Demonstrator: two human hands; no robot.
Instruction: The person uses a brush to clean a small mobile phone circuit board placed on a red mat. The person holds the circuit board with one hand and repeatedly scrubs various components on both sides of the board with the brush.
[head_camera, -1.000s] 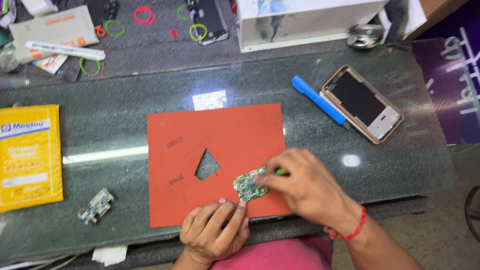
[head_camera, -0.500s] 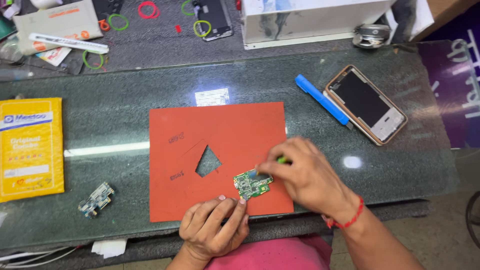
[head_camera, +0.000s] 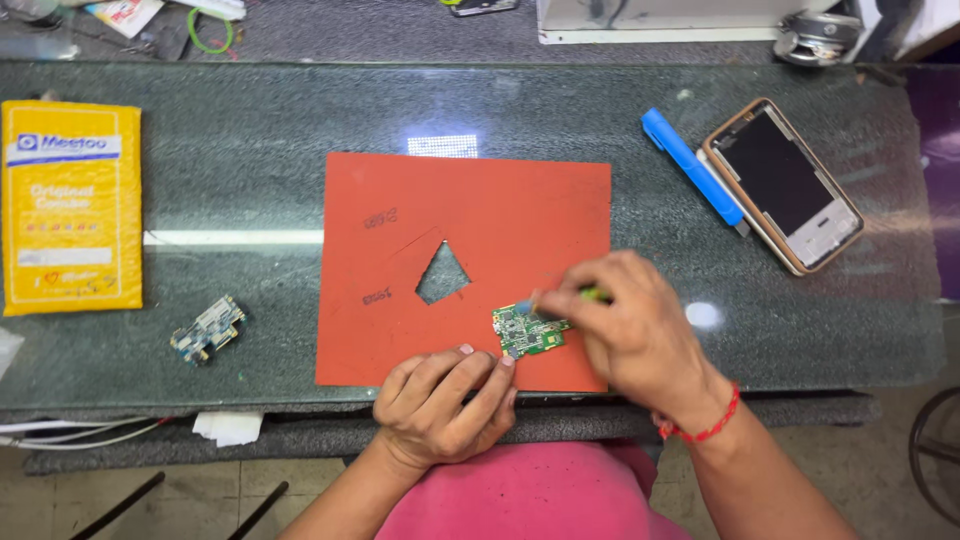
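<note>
The light, stiff, likely fragile circuit board (head_camera: 528, 332), best gripped by its edges, is steadied by left hand (head_camera: 445, 405) fingertips while the right hand (head_camera: 630, 335) pinches a green tool (head_camera: 594, 294).

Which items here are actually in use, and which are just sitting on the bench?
In use:
- green circuit board, steadied by left hand
- green-handled tool in right hand
- red mat under the board

Lying about:
- yellow packet
- small board
- blue pen
- phone

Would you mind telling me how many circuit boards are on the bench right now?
2: one green circuit board on the red mat between the left hand and right hand; one small board on the glass, left of the mat.
</note>
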